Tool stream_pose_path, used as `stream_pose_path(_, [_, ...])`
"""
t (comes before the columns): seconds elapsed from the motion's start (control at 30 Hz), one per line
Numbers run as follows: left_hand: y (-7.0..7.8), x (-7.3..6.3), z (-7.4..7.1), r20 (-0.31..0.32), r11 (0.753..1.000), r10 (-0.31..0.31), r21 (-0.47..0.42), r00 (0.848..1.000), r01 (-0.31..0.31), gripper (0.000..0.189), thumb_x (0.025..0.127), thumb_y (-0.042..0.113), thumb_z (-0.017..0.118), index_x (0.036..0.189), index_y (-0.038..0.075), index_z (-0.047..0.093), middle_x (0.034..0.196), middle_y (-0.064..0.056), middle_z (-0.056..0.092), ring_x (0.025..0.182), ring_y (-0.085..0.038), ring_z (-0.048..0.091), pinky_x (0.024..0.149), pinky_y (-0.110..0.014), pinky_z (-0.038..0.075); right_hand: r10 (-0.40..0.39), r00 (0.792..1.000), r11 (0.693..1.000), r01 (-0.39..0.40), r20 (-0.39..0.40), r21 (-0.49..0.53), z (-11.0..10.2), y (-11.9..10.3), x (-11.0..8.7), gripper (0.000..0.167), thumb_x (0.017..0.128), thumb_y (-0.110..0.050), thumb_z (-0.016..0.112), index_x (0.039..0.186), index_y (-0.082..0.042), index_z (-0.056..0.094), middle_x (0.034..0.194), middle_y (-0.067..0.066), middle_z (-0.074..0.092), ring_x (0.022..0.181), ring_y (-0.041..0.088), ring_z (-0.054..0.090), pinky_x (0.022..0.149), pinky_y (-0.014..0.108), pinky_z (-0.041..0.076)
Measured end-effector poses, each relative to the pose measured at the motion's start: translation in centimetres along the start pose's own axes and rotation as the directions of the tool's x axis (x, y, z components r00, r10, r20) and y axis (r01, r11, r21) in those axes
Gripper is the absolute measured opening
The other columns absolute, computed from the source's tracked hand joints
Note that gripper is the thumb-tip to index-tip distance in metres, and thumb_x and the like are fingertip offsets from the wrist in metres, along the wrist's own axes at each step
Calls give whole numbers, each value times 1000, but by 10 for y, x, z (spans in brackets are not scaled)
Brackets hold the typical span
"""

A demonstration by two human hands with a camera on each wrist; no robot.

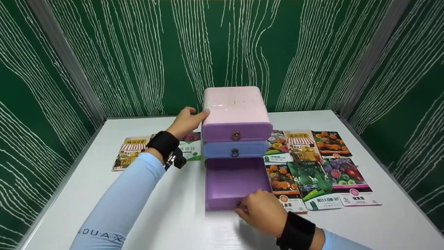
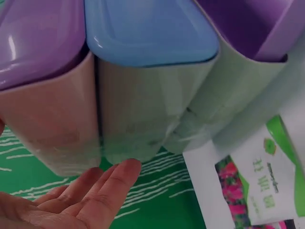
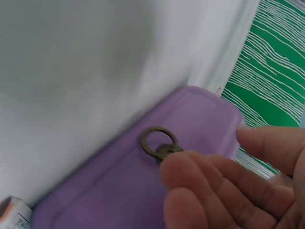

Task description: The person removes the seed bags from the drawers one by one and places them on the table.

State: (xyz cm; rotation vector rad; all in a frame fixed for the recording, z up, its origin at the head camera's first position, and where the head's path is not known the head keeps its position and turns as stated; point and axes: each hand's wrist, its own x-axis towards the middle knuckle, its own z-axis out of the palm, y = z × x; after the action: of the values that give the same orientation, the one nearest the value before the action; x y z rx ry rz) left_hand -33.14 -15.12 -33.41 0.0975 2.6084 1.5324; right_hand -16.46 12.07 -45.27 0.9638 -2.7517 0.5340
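A three-tier drawer box stands mid-table, with a pink top case (image 1: 236,104). Its purple top drawer (image 1: 239,132) and blue middle drawer (image 1: 234,149) are pushed in. Pulled out toward me is the purple bottom drawer (image 1: 236,180), with nothing inside. My left hand (image 1: 187,121) rests its thumb on the pink case's left edge; in the left wrist view its fingers (image 2: 102,195) extend straight along the box's side. My right hand (image 1: 263,210) is at the bottom drawer's front. The right wrist view shows a bronze ring pull (image 3: 158,141) beside loosely bent fingertips, with the thumb apart.
Several flower seed packets lie right of the box, among them a green gourd packet (image 1: 312,184) and a purple-red flower packet (image 1: 350,177). To the left are a yellow shop-print packet (image 1: 128,151) and a green-white packet (image 1: 190,149). Green walls enclose the white table (image 1: 173,222).
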Motion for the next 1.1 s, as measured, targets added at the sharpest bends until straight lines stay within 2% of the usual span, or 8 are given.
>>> stream_pose_path(0.07, [1, 0, 2, 15, 999, 0, -34, 1000, 0, 85, 111, 47, 55, 167, -7, 23, 167, -30, 39, 147, -41, 53, 123, -50, 45, -13, 1000, 997, 12, -14, -81, 5, 0, -1, 52, 91, -29, 88, 59, -21, 47, 53, -7, 51, 48, 10, 47, 48, 29, 37])
stream_pose_path(0.17, [3, 0, 6, 49, 996, -20, -89, 999, 24, 91, 108, 49, 60, 168, -6, 20, 168, -30, 35, 146, -41, 55, 115, -51, 52, -6, 1000, 990, 6, 1, -143, 10, 0, -2, 42, 87, -26, 91, 62, -16, 58, 58, 2, 62, 51, 22, 59, 47, 38, 45])
stream_pose_path(0.33, [5, 2, 12, 99, 983, -69, -164, 993, 84, 99, 103, 54, 67, 168, -5, 20, 161, -28, 43, 132, -35, 63, 97, -47, 61, 46, 998, 990, -38, 52, -139, 12, 0, 2, 34, 85, -18, 91, 67, -8, 65, 64, 9, 67, 57, 30, 65, 51, 46, 51])
stream_pose_path(0.43, [5, 3, 14, 109, 974, -77, -203, 991, 98, 97, 103, 52, 67, 166, -7, 23, 157, -26, 47, 125, -32, 66, 100, -47, 63, 54, 997, 988, -46, 55, -145, 13, -1, 4, 31, 84, -13, 90, 67, -7, 65, 64, 10, 67, 57, 31, 64, 53, 47, 53])
stream_pose_path(0.57, [4, 3, 15, 106, 969, -73, -228, 992, 96, 93, 103, 50, 68, 164, -8, 27, 155, -26, 49, 127, -35, 67, 103, -52, 62, 40, 999, 978, -32, 30, -207, 16, -2, 7, 29, 83, -8, 88, 65, -7, 65, 63, 10, 67, 55, 30, 62, 52, 48, 53])
stream_pose_path(0.7, [4, 3, 16, 100, 970, -62, -227, 993, 84, 91, 104, 50, 68, 162, -8, 30, 153, -27, 51, 130, -38, 67, 102, -54, 62, 10, 1000, 953, -12, -9, -304, 20, -2, 10, 25, 81, -2, 84, 64, -7, 65, 62, 9, 66, 53, 30, 62, 48, 49, 52])
stream_pose_path(0.93, [3, 3, 18, 91, 973, -63, -215, 994, 82, 89, 103, 51, 68, 161, -8, 34, 151, -27, 53, 130, -39, 67, 101, -56, 62, -21, 1000, 933, 26, 16, -358, 26, 2, 17, 23, 80, 3, 79, 65, -8, 67, 61, 7, 67, 53, 28, 63, 47, 47, 54])
stream_pose_path(1.1, [1, 5, 18, 93, 974, -67, -209, 993, 85, 90, 103, 51, 68, 162, -7, 32, 153, -27, 52, 132, -41, 66, 103, -59, 60, -82, 995, 912, 56, -48, -405, 33, 7, 20, 27, 80, 3, 79, 62, -11, 64, 59, 5, 65, 51, 26, 62, 45, 45, 52])
